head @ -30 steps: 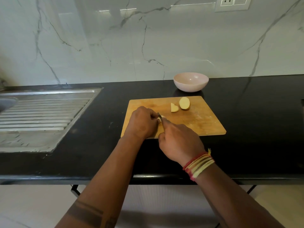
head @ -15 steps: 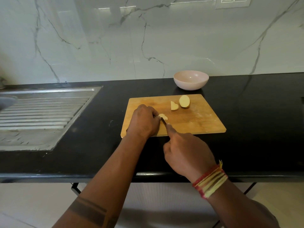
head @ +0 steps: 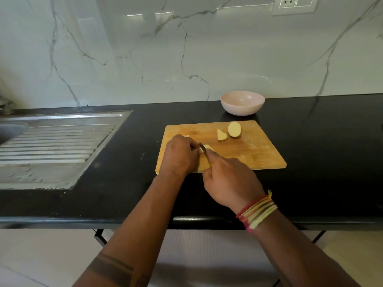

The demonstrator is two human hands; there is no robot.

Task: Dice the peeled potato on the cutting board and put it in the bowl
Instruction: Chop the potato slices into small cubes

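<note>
Your left hand (head: pixel 180 155) is curling over a pale potato piece (head: pixel 206 148) on the wooden board (head: pixel 248 151) while your right hand (head: pixel 230 180) is gripping a thin knife (head: pixel 204 151) against it, two smooth chunks (head: pixel 229 132) lying near the round pink bowl (head: pixel 242 102).

This is a home kitchen. A black stone bench (head: pixel 310 141) stands against a white marble-look wall (head: pixel 124 48), with a steel sink drainboard (head: pixel 51 146) set into it, a wall socket (head: pixel 294 5) above, and a wooden cutting board (head: pixel 248 150).
</note>
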